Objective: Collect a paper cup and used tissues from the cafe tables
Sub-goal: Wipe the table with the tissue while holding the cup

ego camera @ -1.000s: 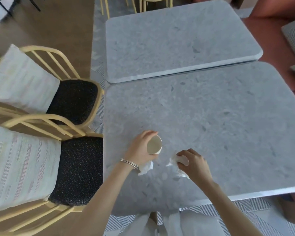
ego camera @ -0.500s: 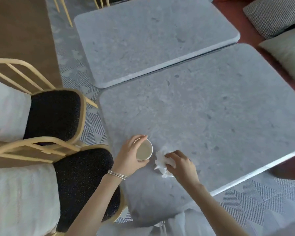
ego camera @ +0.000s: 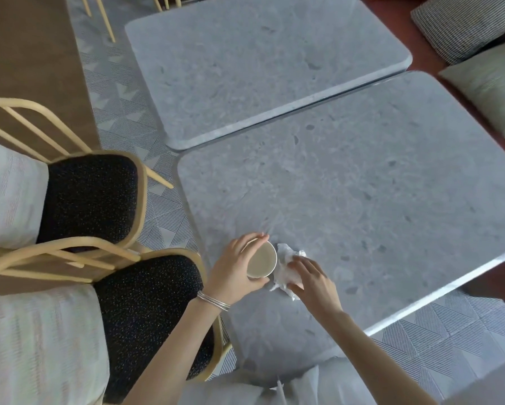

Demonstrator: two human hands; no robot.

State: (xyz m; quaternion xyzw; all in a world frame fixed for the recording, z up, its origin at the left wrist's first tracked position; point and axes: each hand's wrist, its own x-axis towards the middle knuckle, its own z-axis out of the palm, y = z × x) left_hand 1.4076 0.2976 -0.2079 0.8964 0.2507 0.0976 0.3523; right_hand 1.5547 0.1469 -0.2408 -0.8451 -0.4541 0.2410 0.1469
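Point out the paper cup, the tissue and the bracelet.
paper cup (ego camera: 261, 261), head view, inside of the cup.
tissue (ego camera: 284, 271), head view, crumpled middle.
bracelet (ego camera: 213, 300), head view, bands on left wrist.

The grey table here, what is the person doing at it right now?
A person is clearing it. The left hand grips a paper cup around its side, and the right hand presses on crumpled white tissues right beside the cup, on the near table. The far table carries nothing.
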